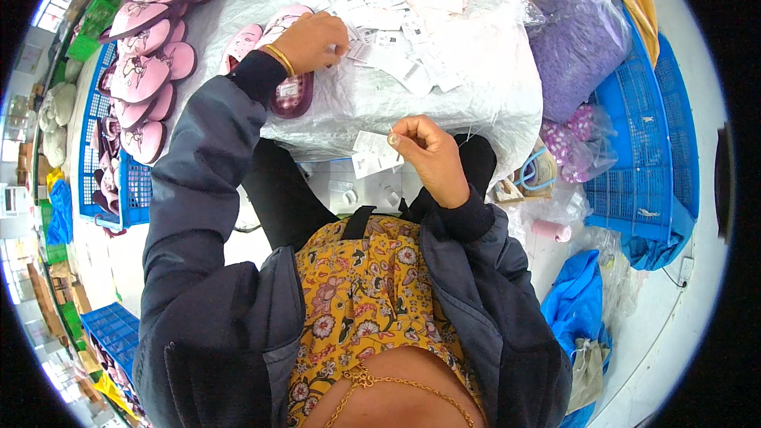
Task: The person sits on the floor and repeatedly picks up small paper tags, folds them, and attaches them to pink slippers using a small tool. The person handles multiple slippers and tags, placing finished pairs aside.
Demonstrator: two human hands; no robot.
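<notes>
Currently tagging, I judge: my right hand (432,154) pinches a white tag (374,153) by its string, just below the table (476,71). My left hand (313,40), fingers curled, picks among loose tags (396,40) beside a pink slipper (292,87). Next, I'd bring tag to slipper.

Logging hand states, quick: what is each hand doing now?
Left hand: closed, fingertips on scattered white paper tags.
Right hand: pinching one white paper tag.

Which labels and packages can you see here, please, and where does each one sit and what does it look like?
White tag: small paper rectangle, pinched in the right hand.
Pile of tags: white rectangles scattered on the plastic-covered table, by the left hand.
Purple bag: clear, bulging, right of the table.
Slipper label: small pale patch inside a dark pink slipper.
</notes>
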